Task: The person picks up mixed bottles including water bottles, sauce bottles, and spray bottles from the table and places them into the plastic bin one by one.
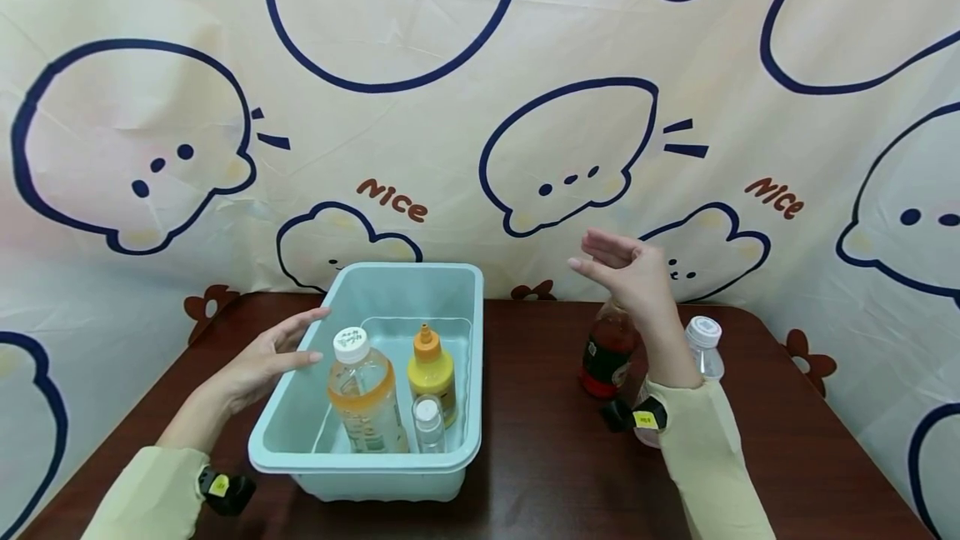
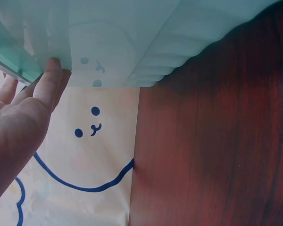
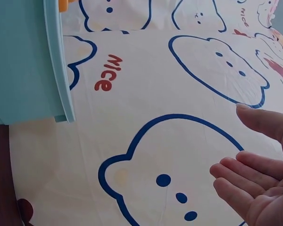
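A light blue plastic bin [image 1: 461,290] stands on the dark wooden table. My left hand [image 1: 258,361] rests at its left rim, fingers loosely spread; the left wrist view shows those fingers [image 2: 52,82] against the bin's wall. Inside the bin stand a large clear bottle [image 1: 367,407] with a white cap and orange band, a yellow bottle [image 1: 431,373] with an orange nozzle, and a small clear bottle [image 1: 429,432]. My right hand [image 1: 630,269] is raised above a bottle of red liquid [image 1: 603,357], holding nothing. In the right wrist view, this hand's thumb and fingers are extended.
A clear bottle with a white cap [image 1: 705,344] stands right of the red one, partly hidden by my right forearm. Behind the table [image 1: 547,457] hangs a cream cloth [image 1: 450,148] with cartoon drawings. Black devices are strapped to both wrists.
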### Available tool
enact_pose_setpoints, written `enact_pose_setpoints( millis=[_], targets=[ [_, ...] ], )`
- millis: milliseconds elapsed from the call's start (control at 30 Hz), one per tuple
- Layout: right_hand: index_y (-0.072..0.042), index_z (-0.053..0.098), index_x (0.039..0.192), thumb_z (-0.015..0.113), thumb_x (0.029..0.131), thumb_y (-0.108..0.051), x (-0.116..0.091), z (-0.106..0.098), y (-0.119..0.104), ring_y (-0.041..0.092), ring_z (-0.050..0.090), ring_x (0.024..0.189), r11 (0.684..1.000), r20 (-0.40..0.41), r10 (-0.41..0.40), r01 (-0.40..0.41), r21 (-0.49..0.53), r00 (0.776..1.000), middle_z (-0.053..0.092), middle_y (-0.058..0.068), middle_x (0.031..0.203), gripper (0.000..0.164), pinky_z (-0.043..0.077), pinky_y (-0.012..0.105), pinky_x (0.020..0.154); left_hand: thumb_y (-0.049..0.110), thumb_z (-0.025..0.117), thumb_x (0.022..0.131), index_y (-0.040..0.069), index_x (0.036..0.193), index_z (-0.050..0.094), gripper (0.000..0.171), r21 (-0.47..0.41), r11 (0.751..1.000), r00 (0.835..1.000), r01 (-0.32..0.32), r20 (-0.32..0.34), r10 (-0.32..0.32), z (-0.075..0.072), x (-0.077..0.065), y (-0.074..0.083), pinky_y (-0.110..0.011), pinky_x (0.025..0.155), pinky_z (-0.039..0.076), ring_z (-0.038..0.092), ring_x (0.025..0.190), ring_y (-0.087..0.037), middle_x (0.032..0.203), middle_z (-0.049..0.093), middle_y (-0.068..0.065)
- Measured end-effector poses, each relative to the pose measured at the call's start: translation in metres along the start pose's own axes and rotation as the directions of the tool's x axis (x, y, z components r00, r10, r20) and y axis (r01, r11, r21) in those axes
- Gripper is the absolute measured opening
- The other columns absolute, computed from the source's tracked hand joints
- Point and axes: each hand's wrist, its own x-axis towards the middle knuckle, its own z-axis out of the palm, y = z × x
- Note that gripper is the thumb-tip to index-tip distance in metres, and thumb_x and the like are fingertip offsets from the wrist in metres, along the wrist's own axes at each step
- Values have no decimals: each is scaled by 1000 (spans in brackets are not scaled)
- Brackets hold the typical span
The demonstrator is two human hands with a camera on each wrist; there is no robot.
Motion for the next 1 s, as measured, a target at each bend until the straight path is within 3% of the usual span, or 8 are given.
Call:
enact_pose_setpoints(
  millis=[633,1000],
  targets=[
    [-7,55,126,74,74,-34,-6,-16,4,21,55,112,998,-150,-9,0,-61,989,58,11,122,62,45,27,91,19,62,85,11,145,20,74,-14,1000,1000,-4,12,4,-2,-3,2,-55,84,46,29,124,-48,149,12,-20],
    [-10,52,129,72,74,-39,-8,-24,11,20,53,114,994,-218,33,-55,-96,975,55,8,127,65,44,28,92,18,62,85,11,144,20,73,-16,1000,1000,-6,14,6,-2,-3,3,-56,84,45,29,124,-48,149,12,-20]
  ],
)
